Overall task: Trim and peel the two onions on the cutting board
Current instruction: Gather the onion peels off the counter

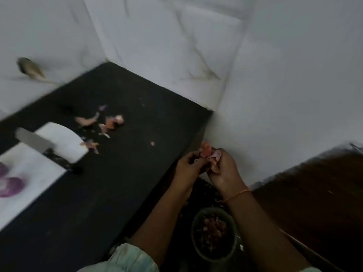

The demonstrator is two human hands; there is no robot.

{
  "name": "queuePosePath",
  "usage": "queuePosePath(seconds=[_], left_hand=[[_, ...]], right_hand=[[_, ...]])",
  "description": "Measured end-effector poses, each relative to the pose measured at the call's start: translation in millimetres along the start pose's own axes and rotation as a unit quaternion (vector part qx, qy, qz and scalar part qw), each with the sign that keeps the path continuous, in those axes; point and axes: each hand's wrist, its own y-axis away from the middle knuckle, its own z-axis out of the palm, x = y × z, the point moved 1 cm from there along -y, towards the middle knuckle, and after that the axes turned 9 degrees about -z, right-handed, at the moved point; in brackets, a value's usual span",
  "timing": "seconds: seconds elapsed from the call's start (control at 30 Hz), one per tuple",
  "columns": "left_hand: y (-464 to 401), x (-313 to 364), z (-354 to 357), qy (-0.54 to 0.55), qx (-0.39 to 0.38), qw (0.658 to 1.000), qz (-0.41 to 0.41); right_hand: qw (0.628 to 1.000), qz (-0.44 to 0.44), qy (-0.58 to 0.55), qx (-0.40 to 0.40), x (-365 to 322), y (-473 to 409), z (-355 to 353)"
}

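Both hands (206, 165) hold onion skins (211, 155) above bin (214, 233).

Purple peeled onions (10, 186) w/ pale centres on white cutting board (35, 163); black countertop (121, 163) strewn w/ pinkish-orange skins (113, 122); silver knife (32, 139) blade, black handle; orange thread on wrist (237, 194).

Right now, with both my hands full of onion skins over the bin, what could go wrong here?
The skins in your left hand and right hand sit beyond the bin below, so some may miss it. The knife lies across the cutting board edge, handle overhanging; it could get knocked. Loose peels remain on the counter.
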Motion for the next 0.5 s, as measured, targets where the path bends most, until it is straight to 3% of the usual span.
queuePosePath(seconds=[0.13,0.33,0.5], left_hand=[[-15,-96,30,-0.011,-0.003,0.994,-0.104],[-49,-219,34,0.006,-0.038,0.961,-0.275],[-98,-306,6,-0.101,0.005,0.944,-0.313]], right_hand=[[0.995,0.044,-0.009,0.09,21,-10,-103],[0.982,0.111,-0.101,0.113,68,-31,-216],[0.977,0.116,0.029,0.179,142,-91,-303]])
